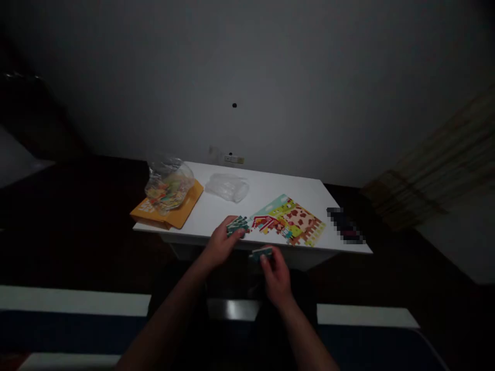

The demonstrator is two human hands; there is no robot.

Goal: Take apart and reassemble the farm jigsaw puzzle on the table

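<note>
Hands (220, 242) holding puzzle pieces (236, 225), clear bag (169, 183) (pieces inside)

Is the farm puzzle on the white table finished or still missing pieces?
Unfinished. The puzzle has a ragged, stepped left edge, and loose pieces sit in the left hand and right hand.

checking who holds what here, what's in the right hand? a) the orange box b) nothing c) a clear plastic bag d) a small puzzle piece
d: the right hand pinches a small puzzle piece at the front edge of the white table, near the partly built farm puzzle.
</note>
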